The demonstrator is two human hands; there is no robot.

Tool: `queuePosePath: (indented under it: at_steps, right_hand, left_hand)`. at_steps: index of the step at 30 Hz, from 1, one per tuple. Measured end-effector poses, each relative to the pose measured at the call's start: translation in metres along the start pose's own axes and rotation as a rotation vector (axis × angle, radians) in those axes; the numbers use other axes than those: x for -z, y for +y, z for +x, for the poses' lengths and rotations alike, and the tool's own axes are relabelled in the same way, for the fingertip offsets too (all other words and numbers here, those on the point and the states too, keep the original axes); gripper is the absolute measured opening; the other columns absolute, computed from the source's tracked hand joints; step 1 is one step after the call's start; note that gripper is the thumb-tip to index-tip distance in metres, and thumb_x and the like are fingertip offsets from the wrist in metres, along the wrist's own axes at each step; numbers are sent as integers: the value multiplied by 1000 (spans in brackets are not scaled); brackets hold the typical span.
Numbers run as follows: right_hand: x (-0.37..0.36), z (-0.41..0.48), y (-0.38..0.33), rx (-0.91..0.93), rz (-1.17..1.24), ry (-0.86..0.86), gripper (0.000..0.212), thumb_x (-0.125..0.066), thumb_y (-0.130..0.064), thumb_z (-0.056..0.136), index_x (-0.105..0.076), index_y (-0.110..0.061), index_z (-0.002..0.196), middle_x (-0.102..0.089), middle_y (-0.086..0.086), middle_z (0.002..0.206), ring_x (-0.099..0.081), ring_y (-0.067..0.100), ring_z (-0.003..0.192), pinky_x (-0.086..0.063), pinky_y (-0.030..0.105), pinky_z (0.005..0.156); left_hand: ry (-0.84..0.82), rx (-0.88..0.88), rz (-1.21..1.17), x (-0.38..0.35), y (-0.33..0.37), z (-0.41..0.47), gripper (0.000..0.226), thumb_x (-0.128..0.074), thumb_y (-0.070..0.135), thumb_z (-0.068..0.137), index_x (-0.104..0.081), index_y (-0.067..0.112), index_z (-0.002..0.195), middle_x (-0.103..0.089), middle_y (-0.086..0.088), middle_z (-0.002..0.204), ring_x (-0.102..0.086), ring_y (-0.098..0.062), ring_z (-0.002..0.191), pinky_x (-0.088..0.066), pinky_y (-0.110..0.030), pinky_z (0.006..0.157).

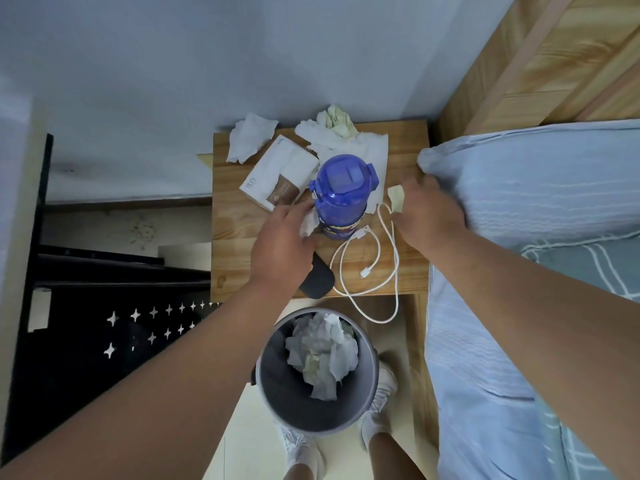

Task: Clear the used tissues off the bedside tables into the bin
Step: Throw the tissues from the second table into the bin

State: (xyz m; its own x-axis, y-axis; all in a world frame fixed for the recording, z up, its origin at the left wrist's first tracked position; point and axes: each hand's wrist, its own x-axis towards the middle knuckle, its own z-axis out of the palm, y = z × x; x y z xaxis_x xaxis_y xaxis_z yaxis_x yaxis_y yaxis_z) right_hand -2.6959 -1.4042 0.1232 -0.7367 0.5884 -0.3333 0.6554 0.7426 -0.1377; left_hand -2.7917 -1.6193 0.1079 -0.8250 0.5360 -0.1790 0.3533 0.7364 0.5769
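1. The left hand [282,242], at the centre of the frame, has its fingers [292,211] curled round a crumpled white tissue [308,225] beside the blue bottle [341,195].
2. The right hand [429,216], right of centre, pinches a yellowish tissue scrap [396,199] above the white cable [377,258].
3. More used tissues [251,136] lie along the upper edge of the table [239,223], near a tissue box [280,171].
4. The bin [277,382], on the floor at lower centre, holds binned tissues [322,344].

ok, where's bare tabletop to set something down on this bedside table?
Front-left of the table, between tissue box and front edge, is bare. Narrow strip back-right, between tissue pile and pillow. Crowded: centre and back; cable covers front-right.
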Motion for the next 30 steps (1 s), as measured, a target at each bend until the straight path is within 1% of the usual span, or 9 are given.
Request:
queuePosePath:
  at_steps: [2, 5, 8, 11, 15, 18, 20, 23, 30]
  right_hand:
    - [0, -1, 1, -2, -19, -3, 46, -71, -28, 95, -56, -13, 136, -56, 21, 132, -64, 39, 112, -55, 41, 85]
    - [4, -5, -1, 6, 53, 60, 30, -66, -13, 98, -61, -9, 127, -60, 19, 123, -64, 37, 106, -52, 38, 81]
    - [19, -21, -8, -19, 169, 165, 30, -64, -15, 100, -60, -12, 129, -61, 16, 123, -64, 36, 104, -44, 33, 75]
    - [31, -53, -9, -5, 308, 213, 28, -64, -19, 98, -61, -14, 126, -60, 14, 122, -62, 37, 102, -45, 38, 79]
    - [30, -114, -10, -40, 562, 260, 26, -69, -22, 95, -64, -17, 120, -63, 3, 110, -63, 26, 95, -40, 28, 77]
    - [18, -165, -17, -55, 766, 188, 22, -70, -32, 93, -62, -32, 113, -66, -10, 99, -70, 24, 84, -57, 42, 79]
    - [4, -193, -20, -96, 851, 100, 22, -65, -45, 91, -61, -37, 111, -70, -10, 98, -73, 21, 83, -61, 49, 76]
    - [-25, -226, -22, -162, 888, -9, 27, -61, -53, 89, -61, -40, 112, -72, -10, 98, -73, 16, 85, -62, 47, 75]
    - [-98, -263, -22, -255, 836, -261, 19, -69, -28, 95, -65, -28, 114, -71, -3, 92, -69, 19, 81, -58, 45, 77]
  left_hand:
    - [5, 48, -41, 2, -1, 1, 45, -64, 9, 95, -65, 25, 137, -68, -3, 132, -64, -25, 115, -55, -37, 87]
    - [62, 178, -285, 7, -1, -7, 34, -63, 11, 98, -71, 29, 125, -74, 8, 112, -68, -15, 103, -50, -24, 79]
    - [145, 383, -603, 21, 4, -23, 23, -66, 18, 98, -74, 38, 106, -74, 16, 92, -70, -9, 89, -57, -26, 77]
    - [201, 441, -790, 35, 9, -48, 23, -66, 15, 99, -77, 35, 101, -78, 11, 95, -73, -10, 88, -60, -19, 69]
    - [265, 505, -885, 51, 17, -92, 26, -70, 13, 98, -79, 37, 94, -81, 18, 90, -74, 1, 81, -55, -10, 64]
    - [209, 593, -912, 51, 8, -128, 21, -72, 15, 97, -82, 34, 97, -83, 11, 93, -77, -4, 81, -58, -17, 65]
    - [167, 695, -933, 48, -3, -152, 20, -74, 17, 96, -82, 34, 99, -83, 7, 95, -78, -10, 82, -59, -24, 64]
    - [121, 812, -979, 37, -23, -190, 22, -74, 16, 96, -84, 35, 94, -84, 6, 95, -79, -8, 81, -59, -16, 64]
    - [22, 1012, -960, 4, -70, -245, 10, -76, 19, 95, -84, 25, 96, -83, 6, 94, -80, -12, 87, -62, -20, 67]
